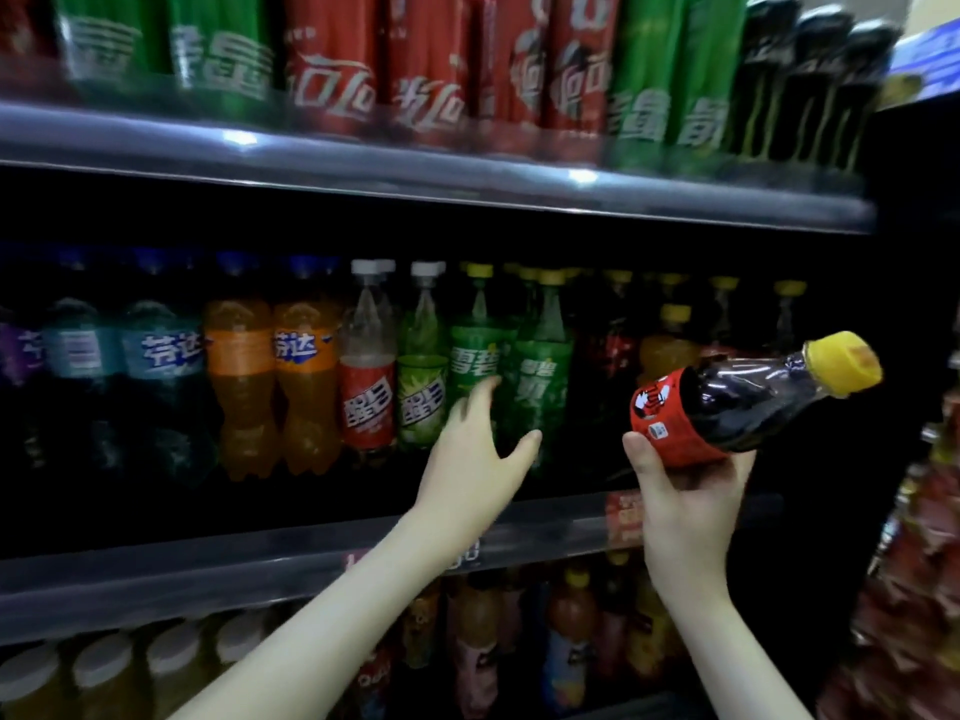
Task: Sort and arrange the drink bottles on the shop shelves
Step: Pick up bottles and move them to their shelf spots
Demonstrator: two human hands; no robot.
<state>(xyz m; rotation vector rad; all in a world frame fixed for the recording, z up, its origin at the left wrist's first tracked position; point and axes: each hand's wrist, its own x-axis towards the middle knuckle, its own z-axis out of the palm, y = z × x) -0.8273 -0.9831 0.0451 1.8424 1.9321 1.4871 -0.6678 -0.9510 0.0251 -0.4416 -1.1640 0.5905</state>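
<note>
My right hand grips the base of a dark cola bottle with a red label and yellow cap, tilted so the cap points up and right, in front of the middle shelf. My left hand reaches out with fingers spread, just in front of the green Sprite bottles on the middle shelf; whether it touches them I cannot tell. Dark cola bottles with yellow caps stand right of the Sprite.
The middle shelf also holds orange Fanta bottles, blue and purple bottles at the left, and white-capped bottles. Large red and green bottles fill the upper shelf. Juice and tea bottles stand below. Snack packets hang at the right.
</note>
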